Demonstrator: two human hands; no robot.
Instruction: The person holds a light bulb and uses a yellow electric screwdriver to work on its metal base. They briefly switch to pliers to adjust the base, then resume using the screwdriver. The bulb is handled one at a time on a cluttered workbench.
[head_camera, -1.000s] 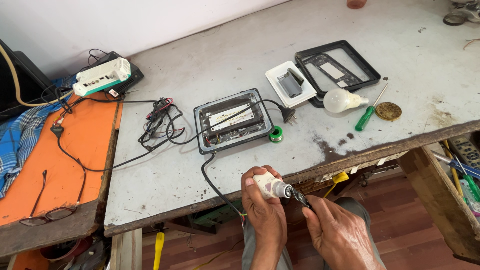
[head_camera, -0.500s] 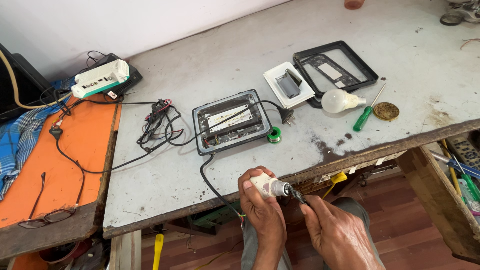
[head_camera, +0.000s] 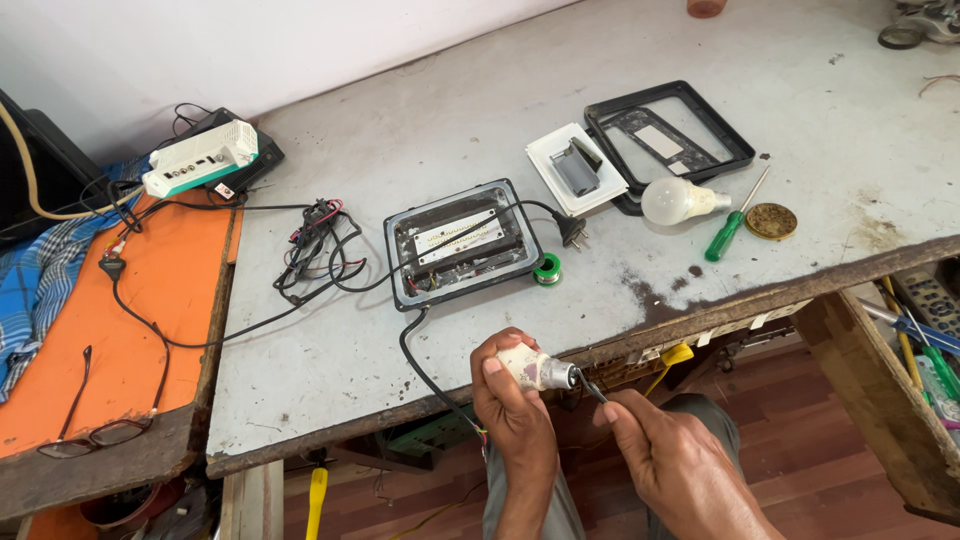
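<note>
Below the opened lamp housing (head_camera: 462, 245), left hand (head_camera: 515, 400) grips a bulb base (head_camera: 535, 368) while right hand (head_camera: 665, 455) pinches a small tool (head_camera: 590, 385) against it, work apparently unfinished.

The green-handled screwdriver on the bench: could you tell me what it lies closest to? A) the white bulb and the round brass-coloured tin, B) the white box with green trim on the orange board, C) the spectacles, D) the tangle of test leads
A: the green-handled screwdriver lies on the grey bench between the white bulb and the round brass-coloured tin, far from the things at the left end.
</note>
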